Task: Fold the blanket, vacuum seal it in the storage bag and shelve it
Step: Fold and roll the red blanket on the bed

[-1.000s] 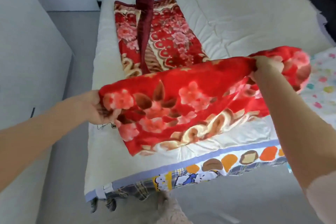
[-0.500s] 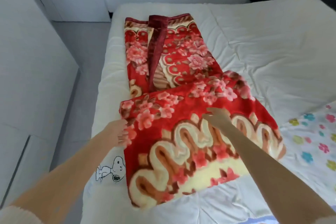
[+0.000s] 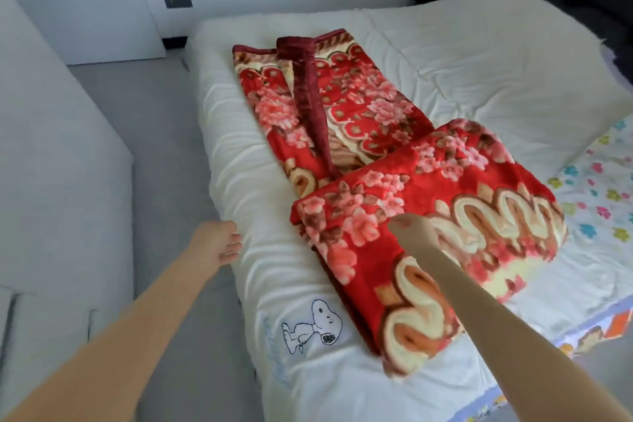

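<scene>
Thick red floral fleece blanket on white quilted bed, near end doubled over. Right hand resting on fold, finger pose unclear; left hand empty, relaxed, at bed's left edge. Likely to spring open or skew if unpressed.

Soft, even daylight fills the view; shadows are faint. Wide-angle distortion bends the edges, and slight blur softens the near forearms and corners.
</scene>
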The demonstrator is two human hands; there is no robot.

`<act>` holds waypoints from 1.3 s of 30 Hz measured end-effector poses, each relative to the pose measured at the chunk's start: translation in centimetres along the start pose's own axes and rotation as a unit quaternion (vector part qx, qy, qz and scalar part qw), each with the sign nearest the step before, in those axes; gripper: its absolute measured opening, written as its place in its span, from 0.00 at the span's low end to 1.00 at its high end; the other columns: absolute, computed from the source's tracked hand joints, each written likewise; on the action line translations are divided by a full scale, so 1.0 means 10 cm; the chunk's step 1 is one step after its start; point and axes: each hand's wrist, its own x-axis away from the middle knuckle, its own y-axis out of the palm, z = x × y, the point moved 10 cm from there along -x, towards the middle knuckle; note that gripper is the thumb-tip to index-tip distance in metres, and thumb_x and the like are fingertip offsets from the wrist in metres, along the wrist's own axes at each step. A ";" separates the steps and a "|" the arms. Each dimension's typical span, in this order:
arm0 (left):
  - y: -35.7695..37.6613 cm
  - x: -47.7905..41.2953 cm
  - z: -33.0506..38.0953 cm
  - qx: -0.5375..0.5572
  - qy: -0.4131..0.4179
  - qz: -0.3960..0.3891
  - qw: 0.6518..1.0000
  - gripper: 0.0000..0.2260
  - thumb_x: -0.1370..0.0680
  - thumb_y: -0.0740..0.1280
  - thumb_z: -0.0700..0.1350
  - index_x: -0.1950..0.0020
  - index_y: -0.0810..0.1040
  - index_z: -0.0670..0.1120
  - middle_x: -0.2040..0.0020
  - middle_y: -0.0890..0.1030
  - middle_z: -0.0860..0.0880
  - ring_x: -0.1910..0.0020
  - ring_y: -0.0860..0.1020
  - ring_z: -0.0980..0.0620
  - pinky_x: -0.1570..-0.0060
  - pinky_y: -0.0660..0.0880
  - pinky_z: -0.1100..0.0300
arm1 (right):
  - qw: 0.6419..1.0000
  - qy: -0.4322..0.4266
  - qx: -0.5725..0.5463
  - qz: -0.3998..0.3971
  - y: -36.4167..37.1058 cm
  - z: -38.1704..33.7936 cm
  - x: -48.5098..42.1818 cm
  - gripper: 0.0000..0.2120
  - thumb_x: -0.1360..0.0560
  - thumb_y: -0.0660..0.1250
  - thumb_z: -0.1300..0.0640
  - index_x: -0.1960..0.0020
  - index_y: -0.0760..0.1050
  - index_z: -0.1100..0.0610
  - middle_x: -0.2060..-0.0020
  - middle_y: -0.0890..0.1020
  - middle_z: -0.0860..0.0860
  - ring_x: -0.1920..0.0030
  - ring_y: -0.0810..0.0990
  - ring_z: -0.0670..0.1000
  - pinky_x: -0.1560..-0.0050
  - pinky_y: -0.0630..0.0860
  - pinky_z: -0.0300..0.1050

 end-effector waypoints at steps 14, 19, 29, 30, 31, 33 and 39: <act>-0.86 -0.81 0.91 -0.086 0.036 -0.041 0.995 0.06 0.21 0.59 0.39 0.57 0.71 0.41 0.63 0.75 0.45 0.66 0.73 0.50 0.66 0.73 0.59 | 0.985 0.085 -0.140 0.050 0.72 -0.95 0.52 0.07 0.27 0.66 0.58 0.63 0.78 0.52 0.66 0.79 0.54 0.63 0.76 0.54 0.61 0.72 0.47; -0.48 -1.18 1.36 -0.115 0.068 -0.060 0.989 0.10 0.22 0.58 0.37 0.63 0.68 0.44 0.66 0.73 0.46 0.70 0.71 0.51 0.74 0.70 0.63 | 0.971 0.109 -0.196 0.083 0.64 -1.02 0.20 0.06 0.25 0.66 0.59 0.59 0.80 0.59 0.65 0.79 0.55 0.64 0.75 0.52 0.62 0.73 0.50; -0.42 -2.62 3.08 -0.295 0.115 -0.040 0.948 0.06 0.24 0.62 0.37 0.61 0.73 0.43 0.63 0.76 0.44 0.66 0.73 0.49 0.64 0.71 0.61 | 0.961 0.137 -0.235 0.050 1.15 -2.13 -1.70 0.14 0.25 0.63 0.58 0.50 0.77 0.70 0.63 0.76 0.54 0.61 0.73 0.53 0.59 0.72 0.48; -0.43 -2.76 3.25 -0.297 0.118 -0.036 0.947 0.06 0.24 0.62 0.37 0.61 0.72 0.43 0.63 0.76 0.44 0.66 0.73 0.49 0.65 0.70 0.61 | 0.962 0.137 -0.232 0.045 1.19 -2.26 -1.84 0.12 0.25 0.63 0.58 0.52 0.78 0.68 0.63 0.76 0.54 0.61 0.73 0.52 0.58 0.74 0.49; -0.41 -2.89 3.39 -0.300 0.120 -0.037 0.946 0.07 0.24 0.61 0.37 0.61 0.72 0.43 0.63 0.76 0.44 0.67 0.73 0.49 0.66 0.70 0.61 | 0.963 0.139 -0.227 0.041 1.22 -2.39 -1.97 0.10 0.25 0.63 0.58 0.55 0.78 0.64 0.64 0.76 0.54 0.62 0.74 0.52 0.58 0.74 0.49; -0.32 -3.19 3.69 -0.314 0.127 -0.035 0.940 0.07 0.25 0.61 0.36 0.63 0.72 0.43 0.65 0.75 0.44 0.67 0.72 0.47 0.66 0.69 0.60 | 0.966 0.140 -0.213 0.035 1.28 -2.60 -2.27 0.09 0.25 0.64 0.57 0.58 0.78 0.62 0.67 0.76 0.53 0.65 0.72 0.51 0.62 0.73 0.49; 0.22 -4.36 4.66 -0.387 0.191 -0.036 0.901 0.03 0.28 0.62 0.38 0.62 0.71 0.43 0.63 0.73 0.43 0.63 0.70 0.48 0.61 0.66 0.55 | 0.976 0.128 -0.171 0.048 1.41 -3.26 -3.29 0.14 0.24 0.65 0.50 0.42 0.78 0.57 0.51 0.82 0.52 0.50 0.79 0.52 0.49 0.75 0.45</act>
